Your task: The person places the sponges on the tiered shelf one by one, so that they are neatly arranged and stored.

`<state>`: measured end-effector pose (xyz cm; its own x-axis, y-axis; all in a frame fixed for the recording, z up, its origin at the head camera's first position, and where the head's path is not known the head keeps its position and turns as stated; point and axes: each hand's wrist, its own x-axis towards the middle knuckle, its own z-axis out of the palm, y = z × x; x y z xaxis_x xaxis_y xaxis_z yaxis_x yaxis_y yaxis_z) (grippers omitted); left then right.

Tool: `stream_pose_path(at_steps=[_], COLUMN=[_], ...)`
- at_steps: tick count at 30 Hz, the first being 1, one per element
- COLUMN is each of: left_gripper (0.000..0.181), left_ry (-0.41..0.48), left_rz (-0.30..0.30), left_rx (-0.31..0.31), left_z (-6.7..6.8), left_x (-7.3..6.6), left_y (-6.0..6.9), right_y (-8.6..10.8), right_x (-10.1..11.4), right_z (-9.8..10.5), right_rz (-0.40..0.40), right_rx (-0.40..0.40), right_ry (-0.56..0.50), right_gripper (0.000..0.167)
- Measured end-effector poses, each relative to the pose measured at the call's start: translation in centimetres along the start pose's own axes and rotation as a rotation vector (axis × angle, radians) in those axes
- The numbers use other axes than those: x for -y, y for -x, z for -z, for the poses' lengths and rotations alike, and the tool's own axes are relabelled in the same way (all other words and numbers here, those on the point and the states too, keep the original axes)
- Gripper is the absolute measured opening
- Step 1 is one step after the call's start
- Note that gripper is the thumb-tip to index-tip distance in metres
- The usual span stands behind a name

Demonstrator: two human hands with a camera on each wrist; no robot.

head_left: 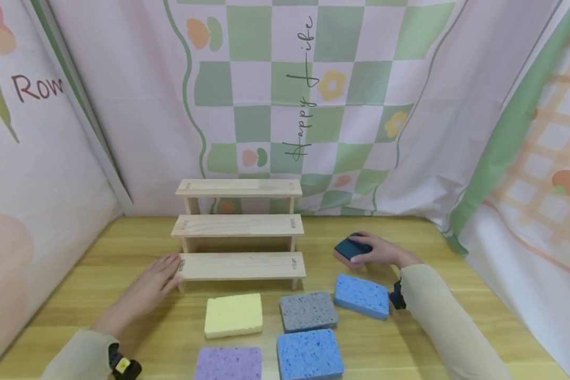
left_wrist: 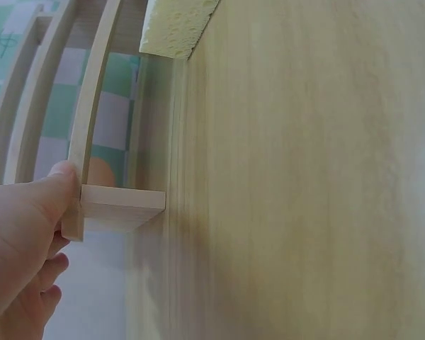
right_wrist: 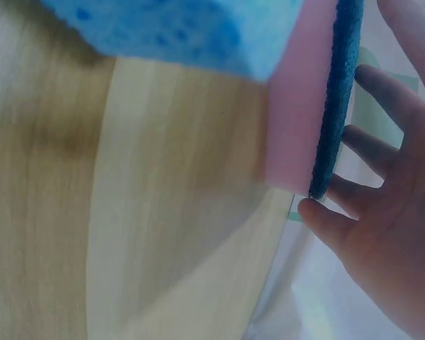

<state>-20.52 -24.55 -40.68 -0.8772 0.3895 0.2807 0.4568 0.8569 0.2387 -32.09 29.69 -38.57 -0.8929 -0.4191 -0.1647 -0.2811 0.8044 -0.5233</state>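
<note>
A three-tier wooden shelf (head_left: 241, 266) stands on the table. My left hand (head_left: 147, 282) holds the left end of its lowest board, the thumb (left_wrist: 62, 170) on the board's edge and the other fingers curled beneath. To the right of the shelf lies a pink scouring sponge (head_left: 345, 258) with a dark green pad facing up. My right hand (head_left: 382, 250) touches that sponge, its fingers (right_wrist: 372, 149) spread against the pad side. Just in front of it lies a blue sponge (head_left: 361, 296), close to the right wrist.
In front of the shelf lie a yellow sponge (head_left: 234, 315), a grey sponge (head_left: 309, 311), a second blue sponge (head_left: 310, 354) and a purple sponge (head_left: 228, 364). Patterned cloth (head_left: 332, 47) hangs behind the wooden table (head_left: 408, 343) and along both sides.
</note>
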Motion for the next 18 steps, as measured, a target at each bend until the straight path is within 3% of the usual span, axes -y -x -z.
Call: stream_pose_path(at_steps=[9, 18], left_gripper=[0.049, 0.049], left_ry=[0.000, -0.009], left_rz=[-0.005, -0.005], left_rx=[0.000, -0.006], left_z=[-0.09, -0.13], left_x=[0.03, -0.03], left_y=[0.02, 0.04], right_y=[-0.02, 0.08], right_x=[-0.08, -0.33], right_z=[0.12, 0.18], right_rz=[-0.021, 0.017], right_rx=[-0.004, -0.015], right_ry=[0.038, 0.076], right_gripper=[0.082, 0.071])
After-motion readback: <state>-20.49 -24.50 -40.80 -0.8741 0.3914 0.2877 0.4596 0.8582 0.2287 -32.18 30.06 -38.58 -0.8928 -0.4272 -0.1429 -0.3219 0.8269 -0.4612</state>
